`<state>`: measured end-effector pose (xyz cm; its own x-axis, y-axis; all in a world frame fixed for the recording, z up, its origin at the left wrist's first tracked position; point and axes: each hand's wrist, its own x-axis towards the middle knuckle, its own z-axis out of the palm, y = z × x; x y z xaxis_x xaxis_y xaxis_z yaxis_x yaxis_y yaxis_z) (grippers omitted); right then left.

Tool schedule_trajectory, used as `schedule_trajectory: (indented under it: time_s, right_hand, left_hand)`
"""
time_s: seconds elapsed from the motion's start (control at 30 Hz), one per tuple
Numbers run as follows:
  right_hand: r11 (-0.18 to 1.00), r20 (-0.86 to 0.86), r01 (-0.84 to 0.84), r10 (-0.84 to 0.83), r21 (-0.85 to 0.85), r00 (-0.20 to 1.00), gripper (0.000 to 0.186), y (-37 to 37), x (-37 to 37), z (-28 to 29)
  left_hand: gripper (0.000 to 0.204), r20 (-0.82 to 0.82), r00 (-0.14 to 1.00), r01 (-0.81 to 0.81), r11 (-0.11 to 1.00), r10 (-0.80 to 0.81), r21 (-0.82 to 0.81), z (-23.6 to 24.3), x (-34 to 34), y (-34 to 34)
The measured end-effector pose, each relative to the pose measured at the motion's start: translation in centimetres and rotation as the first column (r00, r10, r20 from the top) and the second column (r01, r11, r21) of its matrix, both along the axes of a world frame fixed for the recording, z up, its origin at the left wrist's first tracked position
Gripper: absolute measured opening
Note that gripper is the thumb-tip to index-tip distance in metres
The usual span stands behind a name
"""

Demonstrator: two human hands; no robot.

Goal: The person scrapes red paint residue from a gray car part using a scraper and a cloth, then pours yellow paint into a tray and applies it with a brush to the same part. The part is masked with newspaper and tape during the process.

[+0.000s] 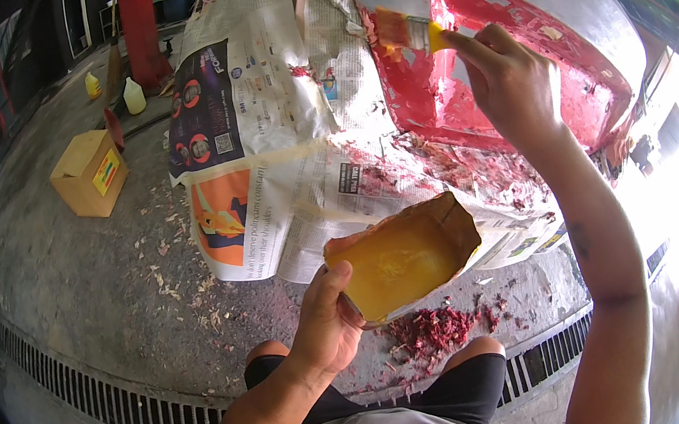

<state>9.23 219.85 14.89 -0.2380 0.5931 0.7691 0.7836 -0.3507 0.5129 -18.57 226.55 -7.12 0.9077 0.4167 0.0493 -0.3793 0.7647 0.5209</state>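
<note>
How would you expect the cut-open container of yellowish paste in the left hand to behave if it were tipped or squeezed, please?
The container looks thin-walled with a ragged cut rim, so it probably flexes under the left hand. The paste seems thick, likely slumping slowly rather than pouring. Its smeared walls may be slippery.

My left hand point(320, 323) holds a container point(405, 256) before my knees; my right hand point(512, 83) holds a brush point(410, 31) on the panel point(498, 42) ahead. Newspapers point(276, 134) lie left of the panel, a cardboard box point(89, 172) farther left.
</note>
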Motion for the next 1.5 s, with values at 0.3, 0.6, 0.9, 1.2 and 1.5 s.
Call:
schedule_trajectory:
  time_s: [0.3,0.6,0.9,1.2,1.5]
  right_hand:
    - [0.989,0.014,0.103,-0.102,-0.104,0.995,0.035,0.2,-0.1,-0.8]
    - [0.993,-0.030,0.095,-0.097,-0.074,0.995,0.031,-1.0,-0.5,-0.2]
    - [0.982,-0.035,0.159,-0.163,-0.100,0.986,0.028,-1.8,-0.2,-1.2]
    - [0.985,0.008,0.111,-0.111,-0.135,0.994,0.034,-0.7,-1.1,-4.0]
    - [0.952,-0.041,0.254,-0.264,-0.172,0.964,0.036,-3.1,-1.8,-3.5]
  left_hand:
    - [0.056,0.007,1.000,0.005,1.000,-0.005,-0.015,-0.2,-0.1,-0.2]
    - [0.055,-0.001,1.000,0.006,0.999,-0.006,-0.040,0.0,-0.2,-0.6]
    - [0.061,0.005,1.000,0.021,1.000,-0.021,-0.011,-0.1,-0.7,-0.6]
    - [0.068,-0.032,0.999,-0.005,1.000,0.005,0.019,-0.5,-0.3,-1.0]
    - [0.067,-0.026,1.000,-0.002,1.000,0.003,0.031,-0.9,-0.2,-0.7]
